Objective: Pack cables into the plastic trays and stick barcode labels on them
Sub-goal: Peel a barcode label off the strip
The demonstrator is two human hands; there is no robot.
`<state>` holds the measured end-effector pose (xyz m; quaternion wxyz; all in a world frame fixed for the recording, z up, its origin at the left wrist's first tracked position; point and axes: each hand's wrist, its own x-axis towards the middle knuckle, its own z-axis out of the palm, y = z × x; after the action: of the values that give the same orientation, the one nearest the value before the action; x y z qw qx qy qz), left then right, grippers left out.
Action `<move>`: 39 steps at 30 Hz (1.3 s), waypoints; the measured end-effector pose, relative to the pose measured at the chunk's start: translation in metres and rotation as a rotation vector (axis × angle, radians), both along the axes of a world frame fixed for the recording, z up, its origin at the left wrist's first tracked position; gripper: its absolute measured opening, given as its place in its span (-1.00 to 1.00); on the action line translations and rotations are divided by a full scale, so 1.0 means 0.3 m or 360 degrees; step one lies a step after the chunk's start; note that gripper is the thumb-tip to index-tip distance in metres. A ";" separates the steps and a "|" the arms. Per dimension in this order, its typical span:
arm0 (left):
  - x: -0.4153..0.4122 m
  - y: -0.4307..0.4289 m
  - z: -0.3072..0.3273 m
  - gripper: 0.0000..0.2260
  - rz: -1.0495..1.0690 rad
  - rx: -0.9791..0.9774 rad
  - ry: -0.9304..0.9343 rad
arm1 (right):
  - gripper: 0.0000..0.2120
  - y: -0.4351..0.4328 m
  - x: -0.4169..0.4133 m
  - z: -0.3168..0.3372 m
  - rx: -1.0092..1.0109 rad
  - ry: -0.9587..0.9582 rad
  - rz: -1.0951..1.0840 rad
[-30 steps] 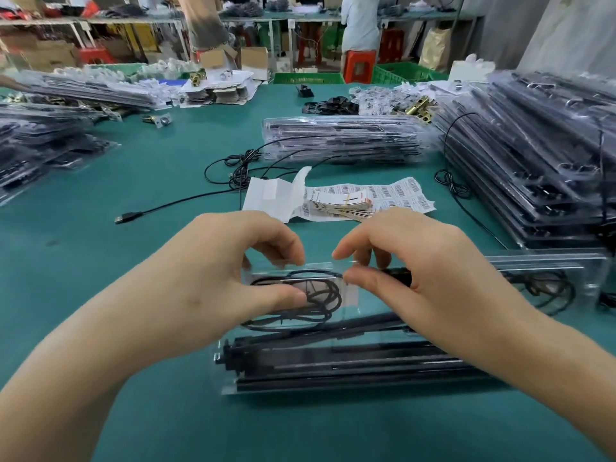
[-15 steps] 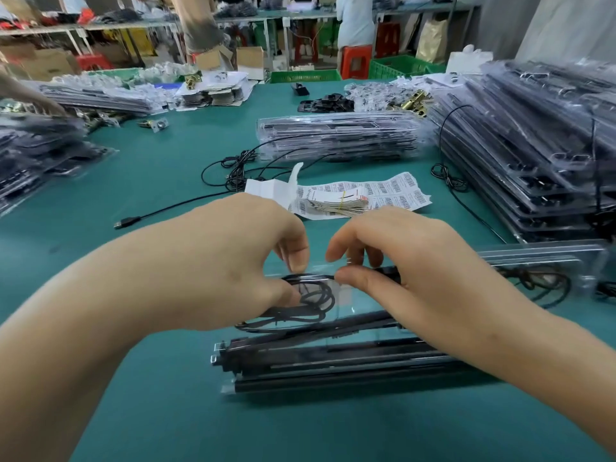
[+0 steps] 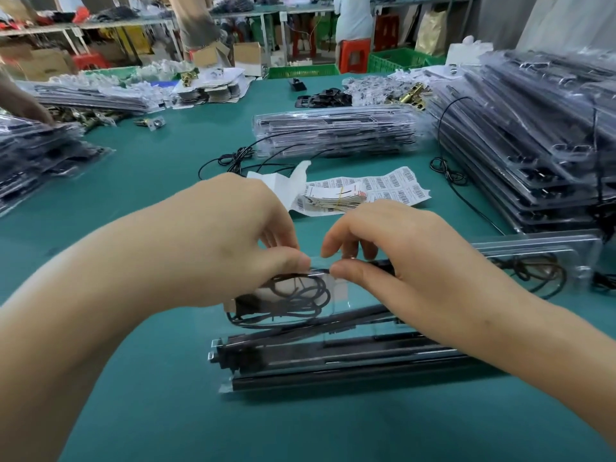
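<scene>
Left hand (image 3: 230,241) and right hand (image 3: 403,261) both pinch, thumb against forefinger, the far edge of a clear plastic tray (image 3: 340,310) lying on the green table (image 3: 160,411); a coiled black cable (image 3: 290,300) sits in its left end. Barcode label sheets (image 3: 390,186) lie just beyond.

A packing workshop, the small-factory sort.
A long green table (image 3: 160,181) is piled with stacks of clear plastic trays (image 3: 533,135), and sheets of barcode labels (image 3: 393,188) lie loose among them. Behind are shelves (image 3: 100,26), cardboard boxes (image 3: 246,56), green crates (image 3: 393,61) and a red stool (image 3: 355,55) (another worker (image 3: 351,18) stands back there).
</scene>
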<state>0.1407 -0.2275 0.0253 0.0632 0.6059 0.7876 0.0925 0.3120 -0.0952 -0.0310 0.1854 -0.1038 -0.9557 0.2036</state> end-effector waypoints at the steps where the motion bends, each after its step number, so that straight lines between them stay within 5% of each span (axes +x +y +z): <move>1: -0.008 0.003 -0.002 -0.75 0.0014 -0.0016 -0.0091 | -0.81 0.000 -0.001 0.000 -0.0002 -0.0008 -0.0010; 6: -0.036 -0.012 -0.055 -0.84 0.0058 0.0165 -0.0408 | -0.70 0.011 -0.013 -0.003 -0.0064 -0.0071 -0.0044; 10: -0.057 -0.028 -0.105 -0.84 0.0138 0.0308 -0.0834 | -0.83 0.020 -0.032 -0.006 -0.0062 -0.0087 -0.0006; 17: -0.090 -0.011 -0.142 -0.94 0.0148 0.0203 -0.0840 | -0.92 0.032 -0.063 -0.003 -0.0214 -0.0129 -0.0033; 23: -0.145 0.036 -0.222 -0.94 0.0247 0.0102 -0.1107 | -0.91 0.118 -0.155 -0.036 -0.0669 -0.0494 0.0022; 27: -0.185 0.061 -0.304 -0.92 0.0370 0.0065 -0.1006 | -0.90 0.154 -0.226 -0.115 -0.0829 -0.0593 -0.0010; 34: -0.253 0.026 -0.385 -0.94 0.0539 0.0127 -0.0699 | -0.90 0.267 -0.133 -0.173 -0.0406 -0.0499 -0.0106; 39: -0.144 0.044 -0.408 -0.86 0.0281 0.0326 -0.0611 | -0.91 0.299 0.001 -0.252 -0.0298 -0.0330 -0.0193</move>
<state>0.0973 -0.2145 -0.0971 0.1417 0.5091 0.7977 0.2907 0.3123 -0.0054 -0.1065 0.0873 -0.1987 -0.9386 0.2683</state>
